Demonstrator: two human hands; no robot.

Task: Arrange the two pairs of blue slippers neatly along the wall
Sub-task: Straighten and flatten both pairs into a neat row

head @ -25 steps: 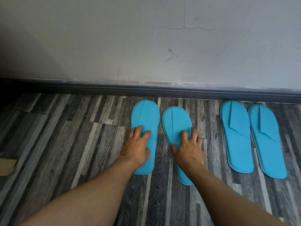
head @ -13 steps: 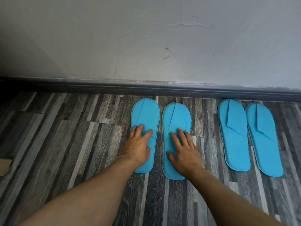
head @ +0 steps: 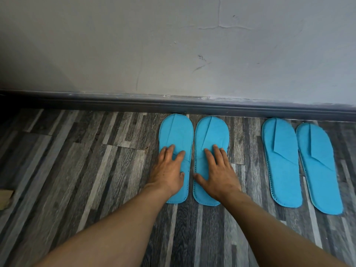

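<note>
Two pairs of flat blue slippers lie on the floor with their toes toward the wall. In the left pair, the left slipper (head: 177, 132) and the right slipper (head: 212, 132) lie side by side, nearly parallel, toes at the skirting. My left hand (head: 169, 170) rests flat on the left slipper, fingers spread. My right hand (head: 216, 172) presses flat on the right slipper. The second pair, one slipper (head: 280, 160) beside the other (head: 317, 168), lies to the right, slightly slanted, untouched.
A dark skirting board (head: 115, 102) runs along the foot of the grey wall (head: 173, 45). The floor is grey striped wood-look planks (head: 77, 170). A scrap of cardboard (head: 4, 197) lies at the far left edge.
My right hand has pushed the right slipper of the left pair forward and straightened it, so its toe now reaches the skirting beside its mate. The left hand has stayed put.
</note>
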